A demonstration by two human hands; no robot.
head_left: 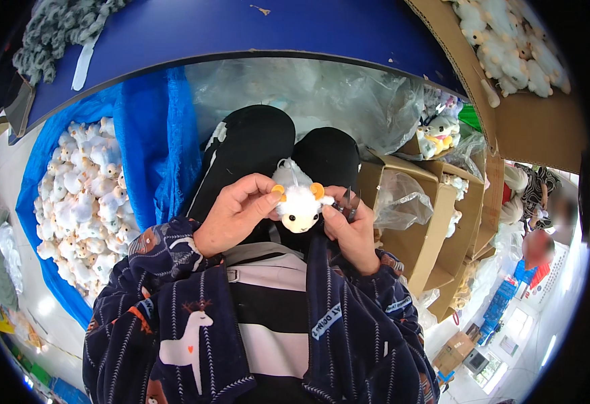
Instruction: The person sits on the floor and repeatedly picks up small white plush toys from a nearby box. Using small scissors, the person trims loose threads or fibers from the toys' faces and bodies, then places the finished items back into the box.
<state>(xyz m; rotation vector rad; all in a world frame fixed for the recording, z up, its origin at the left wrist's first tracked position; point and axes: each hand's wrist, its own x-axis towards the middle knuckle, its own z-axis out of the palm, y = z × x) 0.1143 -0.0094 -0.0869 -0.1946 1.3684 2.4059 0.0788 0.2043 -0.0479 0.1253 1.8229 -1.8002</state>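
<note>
A small white plush sheep (299, 202) with yellow-orange horns, a cream face and black eyes is held up over my lap, face toward me. A thin loop stands out at the top of it. My left hand (239, 212) pinches the horn and ear on its left side between thumb and fingers. On the other side, my right hand (354, 229) is closed on the ear, thumb at the edge of the face. A small metal tool (350, 199) with narrow prongs sticks out among the right fingers; its kind is not clear.
Left, a blue sack (157, 135) holds many white plush toys (83, 202). A blue table (274, 27) lies ahead, grey fluffy material (62, 30) on it. Open cardboard boxes (409, 229) stand right; another box (537, 124) above holds white plush toys. People are farther right.
</note>
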